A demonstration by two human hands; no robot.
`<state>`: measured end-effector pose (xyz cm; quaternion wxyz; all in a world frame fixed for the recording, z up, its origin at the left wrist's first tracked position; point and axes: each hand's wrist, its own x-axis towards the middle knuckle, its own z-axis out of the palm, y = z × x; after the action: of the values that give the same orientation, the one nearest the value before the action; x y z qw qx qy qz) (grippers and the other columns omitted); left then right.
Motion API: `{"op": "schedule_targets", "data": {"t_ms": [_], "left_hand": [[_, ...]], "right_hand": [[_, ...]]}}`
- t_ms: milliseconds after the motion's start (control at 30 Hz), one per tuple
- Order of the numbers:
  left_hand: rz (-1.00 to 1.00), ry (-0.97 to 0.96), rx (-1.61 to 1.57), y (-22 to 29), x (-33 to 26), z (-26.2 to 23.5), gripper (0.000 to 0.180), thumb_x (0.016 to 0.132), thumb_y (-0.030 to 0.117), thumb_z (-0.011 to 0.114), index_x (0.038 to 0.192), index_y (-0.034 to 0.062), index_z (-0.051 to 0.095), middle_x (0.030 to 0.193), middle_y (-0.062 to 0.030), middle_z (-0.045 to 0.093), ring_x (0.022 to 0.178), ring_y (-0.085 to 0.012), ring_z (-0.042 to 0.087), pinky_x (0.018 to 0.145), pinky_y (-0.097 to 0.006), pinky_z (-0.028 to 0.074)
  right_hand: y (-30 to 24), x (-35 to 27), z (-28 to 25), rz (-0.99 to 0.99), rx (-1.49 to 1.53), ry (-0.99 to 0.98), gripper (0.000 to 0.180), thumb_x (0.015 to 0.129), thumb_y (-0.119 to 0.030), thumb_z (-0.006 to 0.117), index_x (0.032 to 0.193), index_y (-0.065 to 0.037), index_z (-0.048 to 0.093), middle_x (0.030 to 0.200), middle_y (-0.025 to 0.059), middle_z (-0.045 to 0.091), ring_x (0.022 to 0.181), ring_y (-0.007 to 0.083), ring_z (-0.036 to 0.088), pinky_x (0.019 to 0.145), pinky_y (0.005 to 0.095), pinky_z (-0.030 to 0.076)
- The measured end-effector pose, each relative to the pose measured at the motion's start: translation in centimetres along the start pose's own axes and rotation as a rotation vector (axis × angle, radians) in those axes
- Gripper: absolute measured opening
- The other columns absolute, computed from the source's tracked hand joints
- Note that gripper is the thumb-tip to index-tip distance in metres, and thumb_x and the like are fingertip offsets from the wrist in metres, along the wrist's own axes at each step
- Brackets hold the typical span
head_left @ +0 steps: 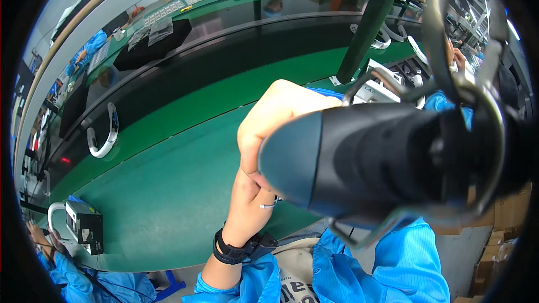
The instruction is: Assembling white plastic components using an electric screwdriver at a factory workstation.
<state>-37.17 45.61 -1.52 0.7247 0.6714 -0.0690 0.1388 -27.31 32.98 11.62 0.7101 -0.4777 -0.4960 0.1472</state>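
Observation:
A large, blurred dark tool [365, 160] hangs very close to the view, with a blue-grey rounded end and a metal wire hanger [497, 134] around it; its exact kind is unclear. My left hand [275, 115] reaches up from below over the green bench [174, 191], a black watch on its wrist. Its back and part of the thumb side show beside the tool's rounded end. The fingers are hidden behind the tool, so what they hold, if anything, does not show. My right sleeve [410, 261] rises at lower right; the tool hides that hand.
Beyond the bench runs a dark conveyor [208, 84] carrying a white curved part [106, 134]. A green post [368, 31] stands at its near side. At lower left is a black box-shaped device [85, 227] near a co-worker's hands [42, 238]. Cardboard boxes [508, 219] stand at right.

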Motion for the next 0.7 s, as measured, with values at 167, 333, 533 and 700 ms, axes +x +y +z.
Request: {"op": "schedule_targets", "data": {"t_ms": [167, 333, 533, 700], "left_hand": [[-0.036, -0.03, 0.201, 0.5, -0.2, -1.4, 0.032, 0.104, 0.007, 0.051, 0.134, -0.002, 0.053, 0.119, -0.0137, 0.07, 0.101, -0.0212, 0.072, 0.089, -0.034, 0.057], [-0.164, -0.017, -0.174, 3.4, 2.0, 0.1, 0.039, 0.111, 0.017, 0.053, 0.145, 0.0016, 0.042, 0.112, -0.0175, 0.072, 0.099, -0.0236, 0.075, 0.083, -0.033, 0.06], [-0.218, -0.033, -0.261, 3.4, 2.3, -0.1, 0.041, 0.112, 0.014, 0.051, 0.15, 0.0049, 0.04, 0.107, -0.0151, 0.074, 0.094, -0.0218, 0.076, 0.076, -0.029, 0.058], [-0.11, -0.036, -0.22, 2.7, 1.4, -0.6, 0.045, 0.111, 0.008, 0.053, 0.153, 0.005, 0.038, 0.111, -0.0146, 0.075, 0.095, -0.0182, 0.075, 0.077, -0.027, 0.056]], "right_hand": [[0.2, 0.4, 0.3, -0.055, 0.07, 0.002, 0.071, 0.101, -0.068, 0.051, 0.104, 0.002, 0.061, 0.082, 0.0075, 0.063, 0.066, 0.013, 0.057, 0.06, 0.027, 0.046], [-0.4, 1.2, 0.4, -0.032, 0.1, 0.054, 0.083, 0.097, -0.081, 0.045, 0.102, 0.0, 0.062, 0.076, 0.0064, 0.061, 0.058, 0.0103, 0.054, 0.053, 0.0252, 0.044], [0.2, 2.4, -0.4, 0.062, 0.17, 0.154, 0.111, 0.084, -0.101, 0.02, 0.1, 0.002, 0.058, 0.067, 0.0107, 0.058, 0.048, 0.0131, 0.05, 0.046, 0.0261, 0.043], [0.2, 1.1, 1.7, 0.042, 0.085, 0.225, 0.118, 0.073, -0.108, 0.03, 0.096, 0.005, 0.054, 0.065, 0.0132, 0.057, 0.049, 0.0173, 0.053, 0.046, 0.0282, 0.043]]}}
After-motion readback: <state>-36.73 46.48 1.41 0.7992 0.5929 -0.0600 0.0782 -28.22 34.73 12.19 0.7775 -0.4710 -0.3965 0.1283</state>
